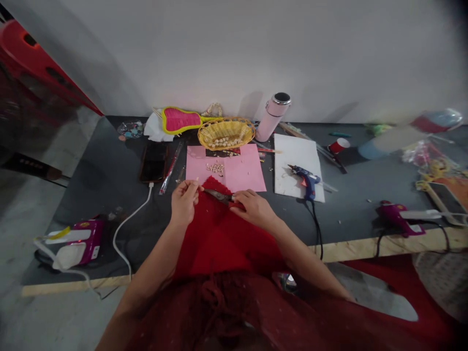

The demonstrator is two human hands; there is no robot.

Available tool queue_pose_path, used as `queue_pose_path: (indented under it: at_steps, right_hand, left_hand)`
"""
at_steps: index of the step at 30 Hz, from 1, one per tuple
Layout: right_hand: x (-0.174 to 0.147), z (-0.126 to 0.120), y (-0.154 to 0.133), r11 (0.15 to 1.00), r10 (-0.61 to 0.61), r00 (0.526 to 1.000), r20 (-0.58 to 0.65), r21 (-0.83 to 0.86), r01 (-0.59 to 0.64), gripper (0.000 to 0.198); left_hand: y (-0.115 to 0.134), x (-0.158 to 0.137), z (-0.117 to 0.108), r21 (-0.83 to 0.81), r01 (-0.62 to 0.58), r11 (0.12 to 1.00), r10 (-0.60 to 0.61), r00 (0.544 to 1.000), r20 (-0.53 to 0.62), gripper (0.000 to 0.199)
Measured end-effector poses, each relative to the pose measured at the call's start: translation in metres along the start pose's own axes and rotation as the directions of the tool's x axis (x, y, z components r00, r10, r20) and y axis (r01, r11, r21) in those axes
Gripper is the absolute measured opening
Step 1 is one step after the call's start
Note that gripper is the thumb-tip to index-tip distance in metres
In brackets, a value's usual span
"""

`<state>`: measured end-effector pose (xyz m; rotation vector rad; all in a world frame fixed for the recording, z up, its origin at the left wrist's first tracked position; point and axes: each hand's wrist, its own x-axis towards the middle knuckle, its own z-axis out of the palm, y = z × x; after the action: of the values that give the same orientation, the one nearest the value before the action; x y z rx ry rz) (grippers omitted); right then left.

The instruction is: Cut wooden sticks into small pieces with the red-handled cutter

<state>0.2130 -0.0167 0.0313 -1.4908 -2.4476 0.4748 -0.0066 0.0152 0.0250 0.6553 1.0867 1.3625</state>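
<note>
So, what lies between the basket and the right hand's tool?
In the head view: pink paper with a dark patch and small pale pieces, then red cloth.

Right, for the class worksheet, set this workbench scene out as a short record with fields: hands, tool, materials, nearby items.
Left hand: fingertips pinched together near the tool's tip; anything held is too small to identify
Right hand: gripping the red-handled tool
Red-handled tool: pointing toward the left hand; scissors or pliers, cannot tell
Below hands: red cloth
Pink sheet: carries a cluster of small pale pieces
Yellow basket: more pale pieces inside
Glue gun: lying on a white board
Pink flask: upright, behind the board
</note>
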Motion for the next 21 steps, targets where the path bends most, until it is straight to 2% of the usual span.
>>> queue_pose_path:
  at_steps: [2,4,7,9,10,12,14,17,21]
  right_hand:
    - [-0.001,-0.004,0.005,0.989,0.075,0.995,-0.063,0.132,-0.066,0.013]
    - [-0.001,-0.01,0.008,0.935,0.183,0.974,-0.136,0.33,-0.13,0.015]
    - [-0.002,-0.018,0.006,0.739,0.302,0.94,-0.161,0.662,-0.124,0.026]
    - [-0.002,-0.019,0.0,0.606,0.311,0.944,-0.109,0.788,-0.109,0.04]
    - [-0.002,-0.017,-0.003,0.573,0.304,0.948,-0.092,0.813,-0.105,0.04]
    - [-0.001,-0.01,-0.008,0.592,0.301,0.949,-0.098,0.799,-0.105,0.026]
    - [0.0,-0.002,-0.012,0.679,0.29,0.948,-0.129,0.726,-0.108,0.014]
    - [0.0,0.006,-0.012,0.806,0.17,0.972,-0.161,0.59,-0.043,0.02]
    - [-0.004,0.008,-0.01,0.911,-0.006,0.983,-0.182,0.404,0.08,0.03]
  left_hand:
    - [0.002,0.0,0.0,-0.027,-0.009,1.0,0.009,1.0,0.01,0.02]
    - [0.004,-0.001,0.0,-0.05,-0.009,0.999,0.01,1.0,0.019,0.02]
    - [0.004,-0.002,0.001,-0.067,0.018,0.998,-0.016,0.999,0.029,0.021]
    - [0.003,-0.003,0.002,-0.06,0.032,0.998,-0.029,0.999,0.038,0.021]
    - [0.003,-0.003,0.003,-0.051,0.032,0.998,-0.03,0.999,0.042,0.021]
    - [0.002,-0.005,0.004,-0.032,0.023,0.999,-0.022,0.999,0.049,0.021]
    - [0.002,-0.005,0.004,-0.018,0.014,1.0,-0.013,0.998,0.059,0.021]
    - [0.002,-0.007,0.004,-0.008,0.011,1.0,-0.011,0.997,0.08,0.022]
    - [0.003,-0.009,0.006,0.041,0.016,0.999,-0.019,0.998,0.063,0.025]
